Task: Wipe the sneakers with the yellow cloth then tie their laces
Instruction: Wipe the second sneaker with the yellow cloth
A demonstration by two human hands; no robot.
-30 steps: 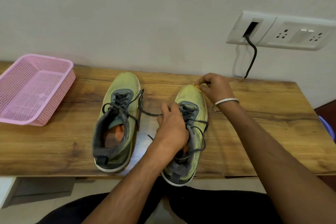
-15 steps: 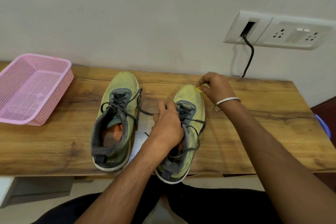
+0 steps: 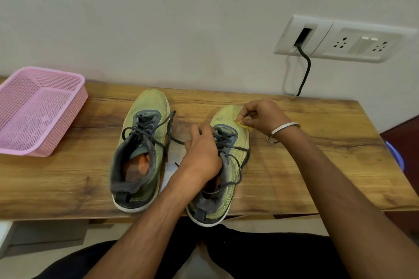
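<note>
Wooden table (image 3: 317,165), grained brown top, against a pale wall; white socket panel (image 3: 344,39) with a black cable (image 3: 305,70) dropping behind the table. Pink perforated plastic basket (image 3: 38,108) at far left. Two yellow-green mesh sneakers, grey collars, white soles, dark laces loose and untied: left sneaker (image 3: 140,149) standing free, right sneaker (image 3: 229,158) with its heel overhanging the near edge. Since half a second ago the right hand (image 3: 263,116) has slid from the toe tip back along the shoe's outer side, and the shoe's heel has swung slightly. Left hand (image 3: 201,154) lies over the right sneaker's tongue and collar, fingers curled down onto it, steadying it. Right hand pinches a small crumpled yellow cloth (image 3: 243,125) between thumb and fingers, pressed to the upper; a metal bangle (image 3: 284,128) circles that wrist.
</note>
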